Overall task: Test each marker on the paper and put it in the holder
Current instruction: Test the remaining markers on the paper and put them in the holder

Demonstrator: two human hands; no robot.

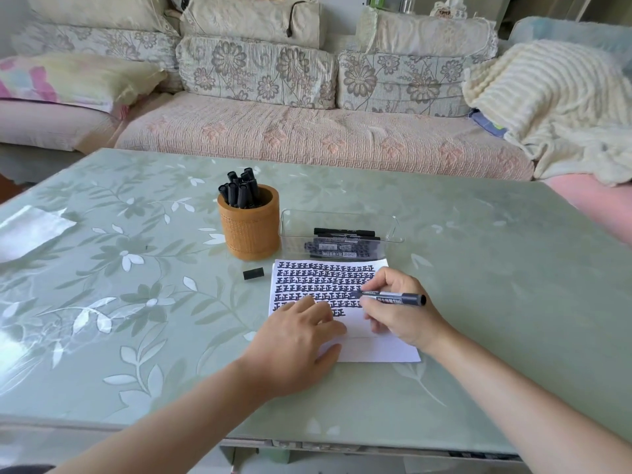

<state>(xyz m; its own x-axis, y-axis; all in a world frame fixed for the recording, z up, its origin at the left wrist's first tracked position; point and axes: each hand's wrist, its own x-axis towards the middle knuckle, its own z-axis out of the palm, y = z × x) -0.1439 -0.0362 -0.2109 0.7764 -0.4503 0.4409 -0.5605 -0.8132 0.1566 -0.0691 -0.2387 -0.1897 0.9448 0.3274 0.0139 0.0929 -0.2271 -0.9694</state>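
Up close: pinning the paper [379,350] flat with the left hand [301,340], fingers laid out straight. Thin, floppy stuff, probably keen to slide on that glossy table [136,302]. Just past it, pinching a marker [393,297] in the right hand [396,316], tip down on the rows of test marks. Light, stiff, slick-looking barrel, so best gripped mid-barrel. Loose cap [253,274] left of the sheet, needs snapping back on. Further back, holder [249,234] packed with capped markers [241,193], clear tray [294,230] beside it with a few more.
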